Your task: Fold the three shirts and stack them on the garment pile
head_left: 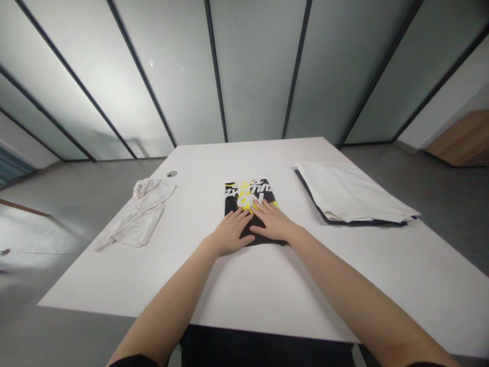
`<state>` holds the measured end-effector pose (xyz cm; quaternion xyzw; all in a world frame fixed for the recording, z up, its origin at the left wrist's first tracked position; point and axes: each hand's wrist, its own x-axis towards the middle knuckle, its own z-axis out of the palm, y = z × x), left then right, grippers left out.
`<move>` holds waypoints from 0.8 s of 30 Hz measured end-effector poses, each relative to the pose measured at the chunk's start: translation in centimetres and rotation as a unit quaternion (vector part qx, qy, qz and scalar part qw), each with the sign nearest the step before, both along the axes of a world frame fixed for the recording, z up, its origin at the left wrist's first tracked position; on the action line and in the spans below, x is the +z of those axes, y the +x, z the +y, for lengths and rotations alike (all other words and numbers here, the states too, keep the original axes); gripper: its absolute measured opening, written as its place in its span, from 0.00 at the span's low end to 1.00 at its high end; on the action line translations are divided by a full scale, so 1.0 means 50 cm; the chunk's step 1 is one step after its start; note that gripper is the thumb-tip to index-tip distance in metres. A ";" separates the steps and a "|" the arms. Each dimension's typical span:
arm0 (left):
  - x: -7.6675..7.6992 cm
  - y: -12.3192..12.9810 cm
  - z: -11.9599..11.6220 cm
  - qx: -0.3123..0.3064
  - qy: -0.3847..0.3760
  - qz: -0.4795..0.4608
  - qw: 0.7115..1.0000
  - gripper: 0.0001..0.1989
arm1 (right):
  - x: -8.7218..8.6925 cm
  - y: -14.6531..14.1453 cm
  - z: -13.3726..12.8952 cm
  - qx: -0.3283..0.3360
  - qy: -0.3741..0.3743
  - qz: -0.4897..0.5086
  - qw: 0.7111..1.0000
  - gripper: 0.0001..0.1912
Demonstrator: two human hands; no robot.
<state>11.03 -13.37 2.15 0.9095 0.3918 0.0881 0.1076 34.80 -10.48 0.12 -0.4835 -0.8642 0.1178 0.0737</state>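
A black piece of clothing, folded into a small rectangle (250, 191), lies flat in the middle of the table with yellow and white lettering on its far half. My left hand (232, 233) rests on its left near part, fingers stretched out and palm down. Beside it, my right hand (273, 221) lies flat over the right part, fingers spread. The fingertips of both hands come close together near the lower edge of the print. Parts of the cloth under the palms are hidden.
On the white table (214, 285), a crumpled white garment (143, 216) lies at the left, near a round grey cable hole (171, 174). A stack of folded white and dark cloth (351, 191) sits at the right. Frosted glass panels (252, 71) stand behind the table.
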 end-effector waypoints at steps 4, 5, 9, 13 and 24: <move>0.056 0.001 -0.023 -0.018 -0.014 -0.005 1.000 0.33 | 0.030 0.005 -0.010 0.059 -0.012 0.049 0.997 0.44; 0.070 0.001 -0.026 -0.015 -0.031 -0.008 0.999 0.28 | 0.039 0.005 -0.011 0.089 -0.012 0.077 0.993 0.37; 0.089 0.003 -0.023 0.035 -0.064 -0.056 0.996 0.26 | 0.063 -0.009 -0.014 0.191 -0.038 0.164 0.967 0.16; 0.035 0.008 0.007 0.097 0.036 -0.083 0.991 0.21 | 0.051 -0.050 -0.028 0.049 -0.004 0.140 0.989 0.16; -0.008 0.010 0.017 0.134 0.072 0.020 0.988 0.24 | 0.018 -0.068 -0.043 -0.150 0.052 0.033 0.987 0.35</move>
